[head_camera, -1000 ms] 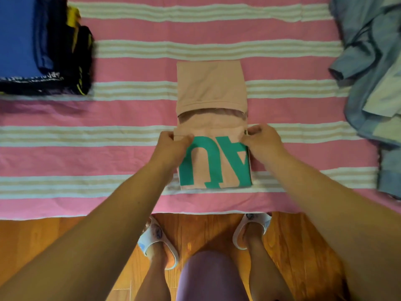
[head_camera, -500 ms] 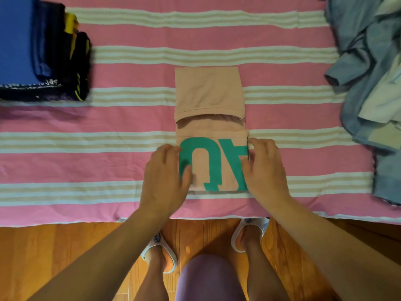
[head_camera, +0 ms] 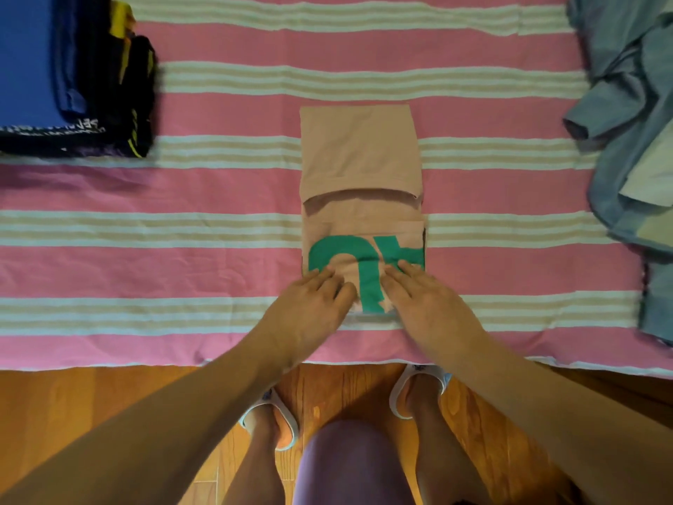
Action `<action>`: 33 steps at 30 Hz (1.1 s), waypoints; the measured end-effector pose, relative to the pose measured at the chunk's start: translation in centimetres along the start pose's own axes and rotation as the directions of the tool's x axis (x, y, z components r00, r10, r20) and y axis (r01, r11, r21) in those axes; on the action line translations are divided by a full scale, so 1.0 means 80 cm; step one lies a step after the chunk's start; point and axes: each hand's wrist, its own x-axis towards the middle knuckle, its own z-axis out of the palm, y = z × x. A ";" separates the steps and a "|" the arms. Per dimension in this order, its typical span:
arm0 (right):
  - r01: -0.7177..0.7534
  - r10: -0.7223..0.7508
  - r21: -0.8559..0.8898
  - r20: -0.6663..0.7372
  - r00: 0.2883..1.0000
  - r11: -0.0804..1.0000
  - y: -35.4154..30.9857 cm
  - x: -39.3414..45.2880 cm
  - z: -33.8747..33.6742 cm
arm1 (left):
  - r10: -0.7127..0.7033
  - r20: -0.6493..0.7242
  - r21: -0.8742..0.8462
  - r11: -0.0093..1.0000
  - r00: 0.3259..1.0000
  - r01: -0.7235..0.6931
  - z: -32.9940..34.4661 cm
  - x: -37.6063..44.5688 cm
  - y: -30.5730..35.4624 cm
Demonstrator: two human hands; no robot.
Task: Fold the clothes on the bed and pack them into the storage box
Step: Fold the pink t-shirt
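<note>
Both of your hands have slid down from the shirt's side edges onto its near folded flap. Your left hand (head_camera: 313,304) lies flat with straight fingers on the peach shirt (head_camera: 358,151), and your right hand (head_camera: 426,300) presses flat just beside it, fingers spread over the green lettering (head_camera: 368,264). That shirt sits folded on the striped bed (head_camera: 218,191), near its front edge. Left of the shirt and farther back rests a stack of folded dark clothes (head_camera: 73,78); right of it lies a heap of unfolded blue-grey clothes (head_camera: 630,103).
</note>
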 end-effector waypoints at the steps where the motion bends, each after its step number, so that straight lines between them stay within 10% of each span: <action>1: 0.026 -0.027 0.029 0.034 0.999 0.999 -0.002 -0.008 -0.017 | 0.015 0.031 -0.056 0.998 0.999 -0.013 -0.010 -0.010 0.006; 5: -0.091 -0.022 0.346 0.309 0.951 0.934 0.011 -0.046 -0.075 | -0.181 0.269 -0.482 0.825 0.946 0.295 -0.068 -0.042 0.029; 8: -0.299 0.237 0.656 0.184 0.954 0.693 0.033 -0.014 -0.104 | -0.518 0.339 -0.720 0.395 0.785 0.571 -0.094 -0.017 0.009; 11: -0.342 0.437 0.812 0.121 0.891 0.473 0.062 0.062 -0.120 | -0.728 0.412 -0.828 -0.050 0.547 0.558 -0.105 0.033 -0.034; 13: -0.358 0.488 0.844 0.134 0.862 0.400 0.078 0.111 -0.116 | -0.784 0.430 -0.843 -0.172 0.448 0.509 -0.096 0.066 -0.063; 15: -0.403 0.524 0.821 0.154 0.838 0.404 0.087 0.149 -0.099 | -0.838 0.387 -0.815 -0.115 0.384 0.568 -0.078 0.090 -0.084; 17: -0.466 0.600 0.708 0.075 0.797 0.531 0.087 0.162 -0.087 | -0.898 0.209 -0.682 0.150 0.387 0.715 -0.061 0.099 -0.087; 22: -0.304 0.395 0.297 -0.322 0.861 0.905 0.025 0.111 -0.065 | -0.549 -0.196 -0.161 0.835 0.812 0.526 -0.030 0.087 -0.023; 24: -0.205 0.227 0.130 -0.187 0.956 0.970 0.020 0.104 -0.042 | -0.509 -0.039 -0.032 0.861 0.860 0.508 -0.007 0.087 -0.020; 28: -0.227 0.226 0.078 0.017 0.974 0.971 0.073 0.147 -0.011 | -0.654 0.143 -0.005 0.750 0.743 0.662 0.024 0.117 -0.069; 33: -0.427 0.453 0.470 0.064 0.889 0.772 0.054 0.129 -0.036 | -0.841 0.164 -0.283 0.460 0.516 0.841 -0.012 0.127 -0.051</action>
